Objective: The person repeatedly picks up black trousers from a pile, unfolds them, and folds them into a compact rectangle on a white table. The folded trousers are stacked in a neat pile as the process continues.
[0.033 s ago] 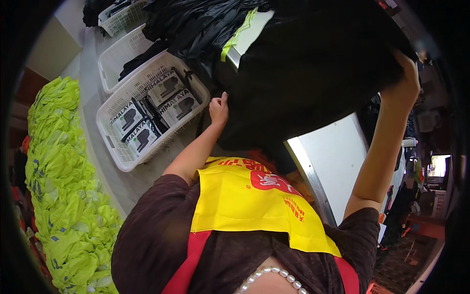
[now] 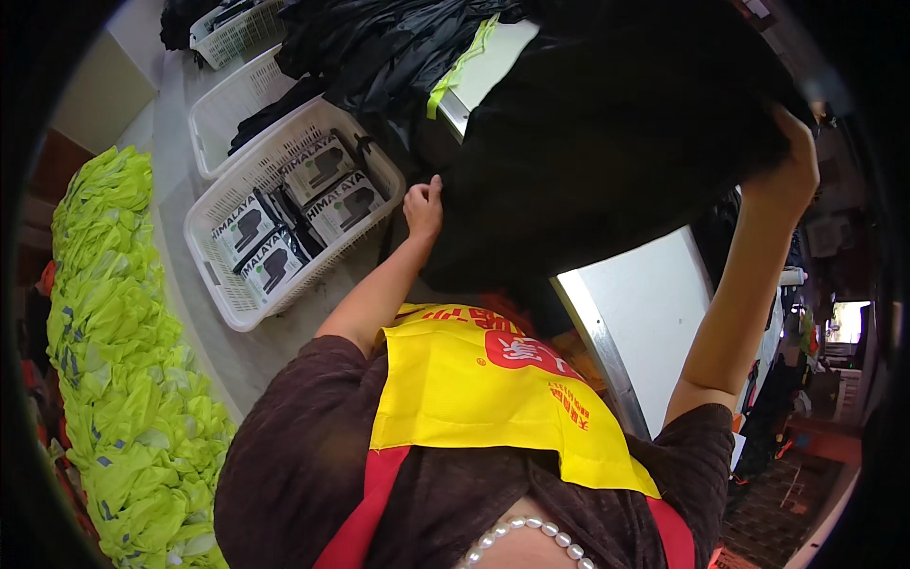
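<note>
1. Head view: my left hand [image 2: 423, 204] pinches the left edge of a large black garment [image 2: 607, 142], fingers closed on the cloth.
2. My right hand [image 2: 791, 166] is raised at the far right, clamped on the same garment's right edge, so the cloth hangs spread between both hands.
3. The black garment covers most of the white table [image 2: 654, 313] with a metal edge beneath it; only the table's near corner shows.
4. Just left of my left hand stands a white plastic basket [image 2: 213, 275] holding flat black-and-white packets [image 2: 275, 242].
5. Farther away, a second white basket [image 2: 213, 119] sits touching the first, with dark cloth in it, and a third small basket [image 2: 232, 38] lies beyond.
6. A heap of black clothing [image 2: 370, 47] with a yellow-green strip [image 2: 460, 66] lies at the far side, running under the garment's upper edge.
7. Along the left edge runs a long pile of neon yellow-green vests [image 2: 114, 332], well apart from both hands.
8. Near me, a yellow apron bib [image 2: 483, 398] hangs over my brown shirt.
</note>
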Motion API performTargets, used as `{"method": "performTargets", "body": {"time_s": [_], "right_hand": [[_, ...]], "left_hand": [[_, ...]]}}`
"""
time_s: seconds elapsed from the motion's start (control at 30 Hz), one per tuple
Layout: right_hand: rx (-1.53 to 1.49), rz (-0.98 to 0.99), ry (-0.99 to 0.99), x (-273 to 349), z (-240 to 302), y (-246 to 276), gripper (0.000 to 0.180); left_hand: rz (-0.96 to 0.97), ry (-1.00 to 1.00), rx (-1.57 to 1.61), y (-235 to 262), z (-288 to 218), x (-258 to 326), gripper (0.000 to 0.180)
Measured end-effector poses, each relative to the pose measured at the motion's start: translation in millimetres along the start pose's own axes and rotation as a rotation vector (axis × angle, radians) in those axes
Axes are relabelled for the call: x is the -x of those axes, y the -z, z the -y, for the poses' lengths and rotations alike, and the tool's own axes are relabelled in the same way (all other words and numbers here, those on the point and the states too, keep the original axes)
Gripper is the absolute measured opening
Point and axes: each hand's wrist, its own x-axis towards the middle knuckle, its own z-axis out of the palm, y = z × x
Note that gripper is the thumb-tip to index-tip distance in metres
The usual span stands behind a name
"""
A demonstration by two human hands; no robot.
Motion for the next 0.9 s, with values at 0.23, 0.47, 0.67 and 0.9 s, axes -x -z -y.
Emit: {"method": "performTargets", "body": {"time_s": [0.23, 0.47, 0.67, 0.9], "right_hand": [[-0.650, -0.073, -0.404, -2.1, -7.1, 26.4, 0.026], [-0.938, 0.071, -0.571, -10.0, -3.5, 54.3, 0.024], [-0.258, -0.161, -0.699, 5.5, -72.5, 110.3, 0.027], [0.199, 0.292, -0.414, -15.9, -67.2, 218.8, 0.037]], "left_hand": [[0.641, 0.226, 0.274, 6.6, -32.9, 27.5, 0.077], [1.122, 0.722, 1.310, 35.0, -116.6, 58.3, 0.088], [0.858, 0.704, 0.950, 68.5, -143.9, 92.9, 0.077], [0.616, 0.174, 1.235, 156.3, -260.0, 44.5, 0.038]]}}
